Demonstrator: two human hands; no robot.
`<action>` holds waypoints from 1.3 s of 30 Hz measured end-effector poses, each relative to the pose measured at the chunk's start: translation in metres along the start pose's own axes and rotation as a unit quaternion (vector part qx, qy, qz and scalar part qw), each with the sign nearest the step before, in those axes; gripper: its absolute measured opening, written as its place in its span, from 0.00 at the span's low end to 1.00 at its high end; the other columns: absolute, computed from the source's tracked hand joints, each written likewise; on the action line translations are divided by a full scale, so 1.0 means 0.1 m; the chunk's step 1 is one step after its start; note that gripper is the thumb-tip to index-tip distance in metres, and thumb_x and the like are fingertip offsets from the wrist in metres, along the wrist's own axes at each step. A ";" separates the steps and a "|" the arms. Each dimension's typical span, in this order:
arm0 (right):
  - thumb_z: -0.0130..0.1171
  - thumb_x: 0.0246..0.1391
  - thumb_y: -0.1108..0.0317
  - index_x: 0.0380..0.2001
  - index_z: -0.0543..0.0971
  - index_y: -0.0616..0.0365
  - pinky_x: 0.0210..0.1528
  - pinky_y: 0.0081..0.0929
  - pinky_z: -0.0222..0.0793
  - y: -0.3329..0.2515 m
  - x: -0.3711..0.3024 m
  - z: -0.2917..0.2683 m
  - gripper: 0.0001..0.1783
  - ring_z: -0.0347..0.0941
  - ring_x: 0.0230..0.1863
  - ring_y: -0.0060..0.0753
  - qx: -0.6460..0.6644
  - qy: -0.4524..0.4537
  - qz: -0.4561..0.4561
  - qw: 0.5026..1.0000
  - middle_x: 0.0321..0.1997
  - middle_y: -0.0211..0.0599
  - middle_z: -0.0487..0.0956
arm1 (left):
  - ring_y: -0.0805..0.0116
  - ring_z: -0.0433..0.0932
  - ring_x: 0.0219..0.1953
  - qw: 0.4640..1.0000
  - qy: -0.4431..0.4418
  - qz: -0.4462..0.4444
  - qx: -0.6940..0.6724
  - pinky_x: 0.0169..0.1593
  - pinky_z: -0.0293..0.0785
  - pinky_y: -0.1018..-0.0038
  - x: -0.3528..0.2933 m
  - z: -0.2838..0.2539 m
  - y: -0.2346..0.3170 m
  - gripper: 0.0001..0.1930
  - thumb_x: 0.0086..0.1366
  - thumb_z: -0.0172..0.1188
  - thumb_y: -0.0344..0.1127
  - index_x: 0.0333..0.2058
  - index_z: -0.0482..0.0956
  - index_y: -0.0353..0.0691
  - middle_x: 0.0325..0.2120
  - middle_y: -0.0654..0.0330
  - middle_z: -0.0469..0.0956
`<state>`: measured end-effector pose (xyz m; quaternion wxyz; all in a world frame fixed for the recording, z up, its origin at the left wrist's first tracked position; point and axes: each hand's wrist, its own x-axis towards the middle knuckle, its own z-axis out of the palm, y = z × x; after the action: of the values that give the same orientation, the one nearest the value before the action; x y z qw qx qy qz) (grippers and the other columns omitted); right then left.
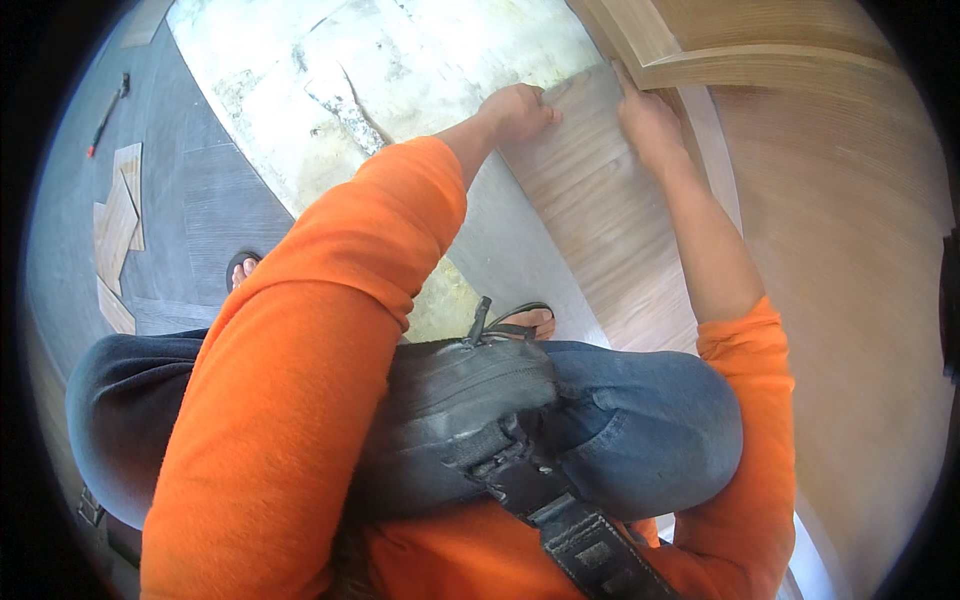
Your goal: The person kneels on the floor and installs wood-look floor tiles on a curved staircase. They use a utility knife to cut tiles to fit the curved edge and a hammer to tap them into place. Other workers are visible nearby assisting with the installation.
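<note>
A wood-look floor plank [590, 190] lies lengthwise along the base of a wooden door frame. My left hand [520, 112] is at the plank's far left corner, its fingers curled in over the edge. On the plank's far right side my right hand [650, 125] points its index finger forward along the door frame [712, 140]. Its other fingers are partly hidden. Left of the plank runs a grey strip [535, 245], beside bare, stained pale subfloor [430, 60].
A wooden door [830, 200] rises on the right. On the left is grey plank flooring [215, 190] with several plank offcuts [118, 230] and a hammer [108, 115] with a red handle end. A black waist bag [460, 390] sits in my lap. A torn patch [350, 105] marks the subfloor.
</note>
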<state>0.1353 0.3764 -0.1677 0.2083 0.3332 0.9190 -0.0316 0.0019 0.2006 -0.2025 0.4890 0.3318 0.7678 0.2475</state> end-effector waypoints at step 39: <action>0.50 0.61 0.63 0.72 0.55 0.34 0.48 0.51 0.73 1.04 -2.29 0.77 0.36 0.79 0.44 0.61 0.009 -0.062 0.157 0.986 0.44 0.63 0.80 | 0.52 0.79 0.52 0.999 -0.008 0.028 -0.025 0.58 0.72 0.63 -0.03 -0.09 0.00 0.32 0.65 0.60 0.52 0.55 0.75 0.26 0.48 0.42 0.80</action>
<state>0.3867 0.3044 -0.1367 0.2642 0.4725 0.8404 -0.0273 -0.0057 0.1978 -0.1974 0.4960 0.3423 0.7481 0.2778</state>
